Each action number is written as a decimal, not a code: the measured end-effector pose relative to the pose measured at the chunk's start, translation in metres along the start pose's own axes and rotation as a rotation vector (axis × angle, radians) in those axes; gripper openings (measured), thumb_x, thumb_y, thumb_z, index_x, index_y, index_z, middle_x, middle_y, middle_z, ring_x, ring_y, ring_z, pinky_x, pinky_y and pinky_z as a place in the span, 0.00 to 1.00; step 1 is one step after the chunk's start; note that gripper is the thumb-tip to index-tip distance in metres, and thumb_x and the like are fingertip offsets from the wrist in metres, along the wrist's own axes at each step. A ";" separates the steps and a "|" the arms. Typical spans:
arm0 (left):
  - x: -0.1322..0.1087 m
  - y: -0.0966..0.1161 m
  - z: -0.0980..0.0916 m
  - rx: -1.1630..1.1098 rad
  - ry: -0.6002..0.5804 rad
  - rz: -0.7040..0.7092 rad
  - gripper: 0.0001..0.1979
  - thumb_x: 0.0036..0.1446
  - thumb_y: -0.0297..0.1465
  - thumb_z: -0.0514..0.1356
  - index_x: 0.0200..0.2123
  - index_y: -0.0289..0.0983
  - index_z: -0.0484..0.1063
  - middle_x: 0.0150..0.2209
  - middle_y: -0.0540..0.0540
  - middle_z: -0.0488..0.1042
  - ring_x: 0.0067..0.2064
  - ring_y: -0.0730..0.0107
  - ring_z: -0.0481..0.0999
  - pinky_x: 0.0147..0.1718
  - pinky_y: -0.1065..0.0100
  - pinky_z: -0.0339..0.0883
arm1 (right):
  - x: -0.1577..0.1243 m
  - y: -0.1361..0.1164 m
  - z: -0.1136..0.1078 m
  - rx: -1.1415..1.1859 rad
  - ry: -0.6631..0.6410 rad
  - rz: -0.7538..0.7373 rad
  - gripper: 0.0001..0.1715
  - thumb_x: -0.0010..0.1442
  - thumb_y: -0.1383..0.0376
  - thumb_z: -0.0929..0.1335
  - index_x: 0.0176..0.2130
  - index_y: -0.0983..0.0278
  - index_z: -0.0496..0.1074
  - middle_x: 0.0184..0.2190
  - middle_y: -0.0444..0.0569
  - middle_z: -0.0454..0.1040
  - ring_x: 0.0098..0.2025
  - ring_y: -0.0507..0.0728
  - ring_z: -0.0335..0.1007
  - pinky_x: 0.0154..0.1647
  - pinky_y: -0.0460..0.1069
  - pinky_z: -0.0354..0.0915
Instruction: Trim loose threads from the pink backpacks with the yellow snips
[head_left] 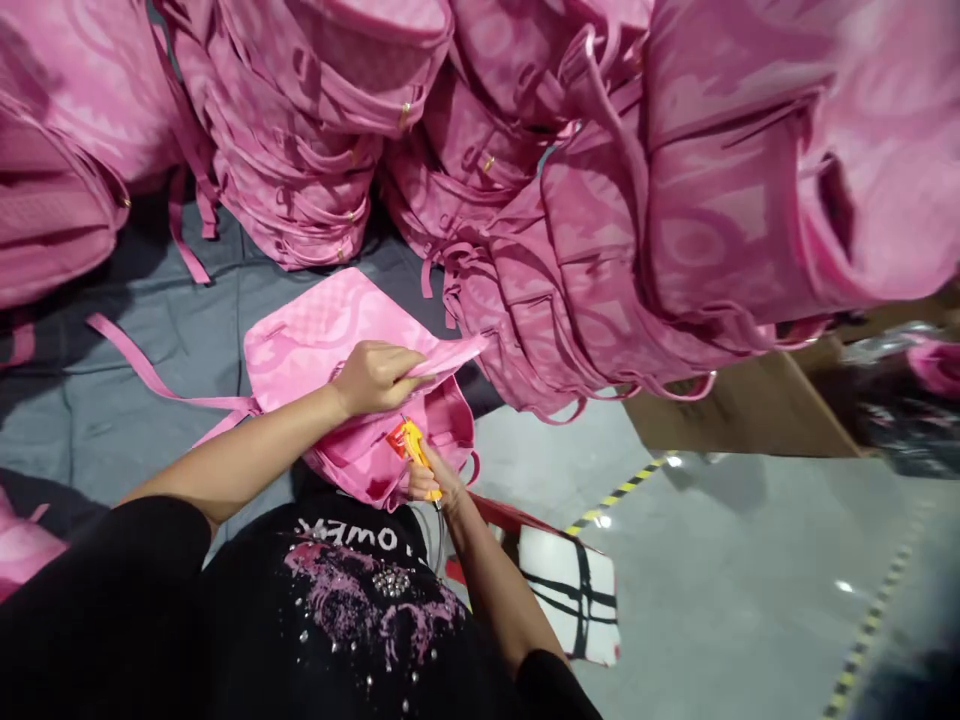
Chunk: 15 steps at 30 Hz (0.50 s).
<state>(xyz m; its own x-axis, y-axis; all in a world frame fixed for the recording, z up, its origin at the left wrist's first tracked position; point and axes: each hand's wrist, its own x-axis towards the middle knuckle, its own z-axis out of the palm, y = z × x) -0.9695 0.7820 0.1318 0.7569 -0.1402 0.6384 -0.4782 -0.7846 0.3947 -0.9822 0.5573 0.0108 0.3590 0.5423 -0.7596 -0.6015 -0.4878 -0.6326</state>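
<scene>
Near the middle of the frame, a pink bag [330,320] lies on a dark grey cloth [217,345], its mouth turned toward the lower right and a long strap [154,375] trailing off to the left. The left hand [379,378] is closed on the bag's upper edge, fingers pinching the fabric and holding that side up, so that the inside shows below. The right hand [436,482], just under it, is wrapped round a yellow tool [412,440] with a red part at its side. The tool's thin tip points upward at the bag's opening; whether it touches the fabric is hard to make out, as the spot is small and partly blurred.

Across the upper left and top centre, more pink bags stand in a tall stack [289,150], and from the centre toward the upper right a leaning row of bags [592,240] fills the frame. At the right edge, below that row, sits a cardboard box [739,405]. Lower right, the pale floor [720,580] carries black-and-yellow striped tape [622,495], and a white cushion [551,565] with black lines shows beside the right forearm. The person's black shirt [360,610], with pink print and shiny studs, takes up the bottom of the frame.
</scene>
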 end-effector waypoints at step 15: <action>0.021 -0.006 -0.002 0.019 -0.372 0.172 0.18 0.63 0.43 0.51 0.33 0.39 0.76 0.25 0.45 0.74 0.29 0.65 0.74 0.33 0.63 0.67 | -0.019 -0.055 -0.058 -0.195 0.313 -0.066 0.17 0.59 0.55 0.73 0.32 0.63 0.66 0.12 0.34 0.59 0.11 0.46 0.53 0.11 0.41 0.49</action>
<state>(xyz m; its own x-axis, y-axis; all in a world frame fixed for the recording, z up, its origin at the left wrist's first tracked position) -0.9514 0.7855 0.1445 0.7778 -0.4764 0.4100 -0.6062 -0.7410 0.2889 -0.9149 0.5340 0.0513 0.6114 0.3559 -0.7067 -0.4339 -0.5961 -0.6756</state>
